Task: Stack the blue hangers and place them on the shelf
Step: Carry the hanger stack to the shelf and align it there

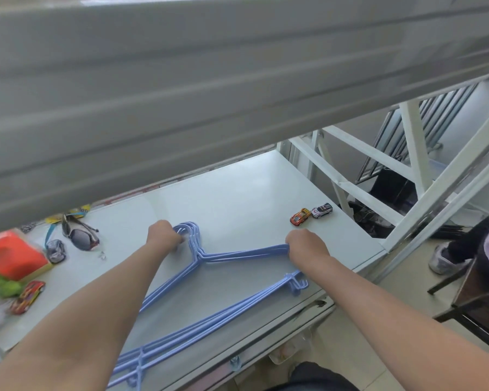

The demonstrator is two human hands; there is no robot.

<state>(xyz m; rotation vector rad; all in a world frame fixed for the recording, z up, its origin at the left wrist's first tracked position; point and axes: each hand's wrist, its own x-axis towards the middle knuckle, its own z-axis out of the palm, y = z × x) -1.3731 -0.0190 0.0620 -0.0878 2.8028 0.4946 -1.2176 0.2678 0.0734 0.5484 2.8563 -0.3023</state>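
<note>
A stack of blue hangers (pixel 209 303) lies flat on the pale shelf board (pixel 237 193), hooks pointing away from me. My left hand (pixel 164 235) is closed around the bundled hooks at the far end. At the right shoulder of the stack, my right hand (pixel 305 245) grips the upper arms of the hangers. The lower bars run toward the shelf's front edge, partly hidden under my left forearm.
A grey upper shelf (pixel 181 94) hangs low overhead. Sunglasses (pixel 81 234), a red box (pixel 12 255) and a toy car (pixel 27 296) lie at the left. Two toy cars (pixel 311 214) sit at the right edge. White frame braces (pixel 407 165) stand to the right.
</note>
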